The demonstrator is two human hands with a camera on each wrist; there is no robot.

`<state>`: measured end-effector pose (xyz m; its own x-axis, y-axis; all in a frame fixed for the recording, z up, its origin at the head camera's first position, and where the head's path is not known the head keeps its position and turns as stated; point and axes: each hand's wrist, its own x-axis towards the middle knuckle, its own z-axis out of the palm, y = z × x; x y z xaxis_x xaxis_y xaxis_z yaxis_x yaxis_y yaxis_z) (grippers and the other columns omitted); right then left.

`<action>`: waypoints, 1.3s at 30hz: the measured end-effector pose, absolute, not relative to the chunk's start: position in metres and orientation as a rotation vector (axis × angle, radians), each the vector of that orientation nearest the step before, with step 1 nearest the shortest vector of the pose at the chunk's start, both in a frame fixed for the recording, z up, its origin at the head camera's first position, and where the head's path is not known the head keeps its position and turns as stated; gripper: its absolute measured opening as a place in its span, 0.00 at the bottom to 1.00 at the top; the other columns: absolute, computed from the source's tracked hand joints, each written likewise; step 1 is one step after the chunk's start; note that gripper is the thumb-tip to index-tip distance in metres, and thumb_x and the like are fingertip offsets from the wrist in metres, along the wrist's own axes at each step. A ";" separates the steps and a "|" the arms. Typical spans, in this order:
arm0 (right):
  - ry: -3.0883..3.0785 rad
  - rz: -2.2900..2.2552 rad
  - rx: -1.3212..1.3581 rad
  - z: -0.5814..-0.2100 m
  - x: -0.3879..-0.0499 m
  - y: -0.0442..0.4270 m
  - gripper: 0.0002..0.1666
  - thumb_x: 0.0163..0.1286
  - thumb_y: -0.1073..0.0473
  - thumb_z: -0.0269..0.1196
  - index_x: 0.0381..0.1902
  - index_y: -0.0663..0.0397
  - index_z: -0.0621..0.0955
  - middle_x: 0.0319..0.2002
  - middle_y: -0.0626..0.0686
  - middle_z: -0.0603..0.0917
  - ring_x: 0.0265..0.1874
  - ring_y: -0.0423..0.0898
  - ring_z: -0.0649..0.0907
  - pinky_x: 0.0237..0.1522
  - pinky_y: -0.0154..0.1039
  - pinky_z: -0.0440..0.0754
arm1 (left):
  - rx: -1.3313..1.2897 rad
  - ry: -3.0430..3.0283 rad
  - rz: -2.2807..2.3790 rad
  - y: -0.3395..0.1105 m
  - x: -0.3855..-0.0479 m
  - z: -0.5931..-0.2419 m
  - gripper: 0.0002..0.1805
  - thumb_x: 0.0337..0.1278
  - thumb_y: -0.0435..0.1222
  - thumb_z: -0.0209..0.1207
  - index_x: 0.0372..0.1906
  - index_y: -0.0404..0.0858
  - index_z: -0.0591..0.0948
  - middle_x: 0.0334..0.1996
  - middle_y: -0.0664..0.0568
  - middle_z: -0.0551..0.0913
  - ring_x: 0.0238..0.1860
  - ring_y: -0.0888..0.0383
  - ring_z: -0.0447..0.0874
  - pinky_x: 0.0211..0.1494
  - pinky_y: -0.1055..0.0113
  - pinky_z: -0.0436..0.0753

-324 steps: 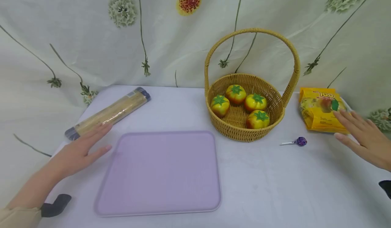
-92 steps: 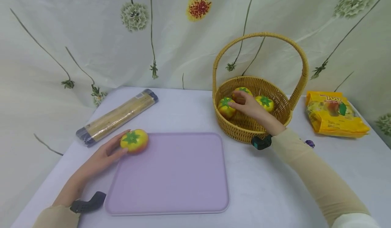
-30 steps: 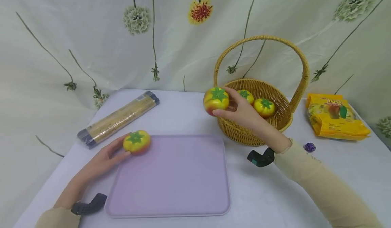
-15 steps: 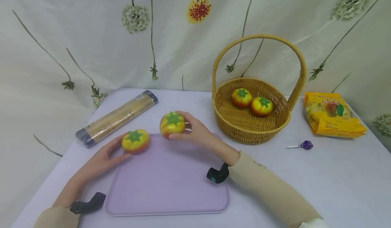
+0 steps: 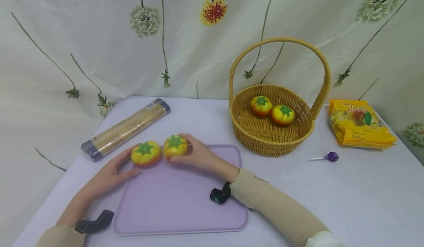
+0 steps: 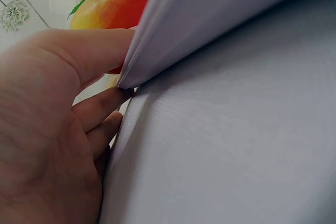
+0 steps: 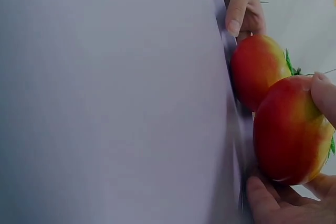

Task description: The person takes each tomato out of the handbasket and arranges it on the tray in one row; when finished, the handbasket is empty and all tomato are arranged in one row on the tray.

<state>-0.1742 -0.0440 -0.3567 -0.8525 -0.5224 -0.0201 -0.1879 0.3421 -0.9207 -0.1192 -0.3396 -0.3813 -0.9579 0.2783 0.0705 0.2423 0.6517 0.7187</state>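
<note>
My left hand [image 5: 114, 171] lies at the far left corner of the lilac tray [image 5: 182, 210], thumb and fingers loosely apart around a yellow-red toy tomato [image 5: 145, 154]. In the right wrist view, the left thumb is clear of that tomato [image 7: 257, 69]. My right hand [image 5: 200, 156] grips a second toy tomato [image 5: 175, 147] between thumb and fingers, at the tray's far edge, close beside the first. Its red underside [image 7: 289, 135] shows in the right wrist view. Whether it bears on the tray cannot be told. Two more toy tomatoes [image 5: 282, 115] sit in the wicker basket [image 5: 271, 147].
The basket's tall handle [image 5: 279, 39] arches above it at the back right. A yellow candy bag [image 5: 361, 127] and a purple lollipop [image 5: 331, 157] lie farther right. A wrapped roll of wooden sticks [image 5: 127, 129] rests behind the left hand. A flowered cloth hangs behind the table.
My right hand has carried the second tomato from the basket leftward and lowered it beside the first. The left hand and its tomato have stayed nearly still over the last second.
</note>
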 end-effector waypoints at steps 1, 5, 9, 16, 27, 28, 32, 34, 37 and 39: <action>2.302 -1.505 -0.634 -0.358 -0.174 -0.045 0.45 0.54 0.46 0.71 0.67 0.44 0.64 0.61 0.50 0.71 0.60 0.45 0.68 0.63 0.44 0.63 | 0.453 2.814 1.208 -0.340 -0.119 -0.382 0.42 0.55 0.41 0.64 0.72 0.40 0.57 0.67 0.36 0.59 0.67 0.37 0.50 0.70 0.53 0.48; 2.303 -1.478 -0.639 -0.360 -0.174 -0.049 0.46 0.55 0.46 0.71 0.68 0.43 0.63 0.62 0.48 0.69 0.61 0.44 0.67 0.64 0.45 0.61 | 0.432 2.820 1.195 -0.341 -0.119 -0.381 0.42 0.56 0.41 0.64 0.71 0.34 0.57 0.67 0.33 0.58 0.67 0.34 0.49 0.69 0.50 0.48; 2.308 -1.459 -0.667 -0.361 -0.174 -0.052 0.47 0.55 0.46 0.70 0.69 0.44 0.62 0.63 0.48 0.69 0.61 0.43 0.68 0.64 0.44 0.61 | 0.425 2.817 1.188 -0.341 -0.119 -0.379 0.41 0.56 0.39 0.63 0.69 0.28 0.57 0.65 0.30 0.59 0.66 0.32 0.51 0.65 0.40 0.50; 2.339 -1.410 -0.742 -0.360 -0.171 -0.052 0.49 0.57 0.47 0.69 0.70 0.51 0.59 0.66 0.51 0.65 0.62 0.43 0.66 0.64 0.40 0.60 | 0.473 2.833 1.180 -0.340 -0.119 -0.380 0.40 0.56 0.37 0.63 0.67 0.24 0.58 0.64 0.29 0.60 0.65 0.32 0.53 0.69 0.66 0.51; 2.405 -1.312 -0.752 -0.358 -0.167 -0.054 0.50 0.58 0.46 0.68 0.71 0.52 0.57 0.67 0.55 0.63 0.63 0.46 0.65 0.64 0.41 0.61 | 0.437 2.816 1.177 -0.339 -0.120 -0.377 0.41 0.56 0.38 0.63 0.67 0.24 0.56 0.64 0.28 0.59 0.65 0.32 0.52 0.63 0.38 0.52; 2.409 -1.302 -0.750 -0.358 -0.166 -0.054 0.50 0.58 0.45 0.68 0.72 0.52 0.56 0.67 0.55 0.63 0.63 0.46 0.65 0.64 0.41 0.61 | 0.436 2.813 1.180 -0.339 -0.120 -0.377 0.41 0.56 0.38 0.63 0.67 0.24 0.56 0.64 0.28 0.59 0.65 0.32 0.51 0.63 0.38 0.52; 2.406 -1.279 -0.740 -0.358 -0.166 -0.053 0.52 0.58 0.44 0.68 0.72 0.52 0.55 0.68 0.56 0.60 0.65 0.47 0.62 0.65 0.43 0.60 | 0.432 2.808 1.181 -0.340 -0.120 -0.378 0.41 0.56 0.37 0.63 0.68 0.24 0.56 0.65 0.28 0.58 0.65 0.32 0.51 0.63 0.38 0.52; 2.402 -1.279 -0.738 -0.358 -0.166 -0.053 0.53 0.58 0.43 0.68 0.72 0.53 0.55 0.69 0.56 0.60 0.66 0.47 0.62 0.65 0.43 0.59 | 0.427 2.806 1.177 -0.340 -0.120 -0.377 0.41 0.56 0.38 0.63 0.68 0.24 0.56 0.65 0.28 0.58 0.65 0.32 0.51 0.63 0.37 0.52; 2.404 -1.283 -0.744 -0.358 -0.167 -0.050 0.53 0.57 0.43 0.68 0.72 0.54 0.55 0.69 0.56 0.59 0.66 0.47 0.61 0.66 0.42 0.58 | 0.429 2.809 1.176 -0.340 -0.120 -0.377 0.41 0.56 0.38 0.63 0.68 0.24 0.56 0.65 0.28 0.58 0.65 0.32 0.51 0.62 0.37 0.52; 2.409 -1.288 -0.757 -0.358 -0.168 -0.047 0.53 0.57 0.43 0.68 0.72 0.54 0.55 0.68 0.56 0.61 0.66 0.47 0.62 0.65 0.41 0.58 | 0.430 2.810 1.180 -0.340 -0.120 -0.377 0.41 0.56 0.38 0.63 0.68 0.24 0.56 0.65 0.28 0.58 0.65 0.32 0.51 0.62 0.37 0.52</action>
<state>-0.1678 -0.0470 -0.3580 -0.8139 -0.5806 -0.0200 -0.3056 0.4573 -0.8352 -0.1199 -0.3396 -0.3768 -0.9590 0.2791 0.0488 0.2303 0.6676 0.7080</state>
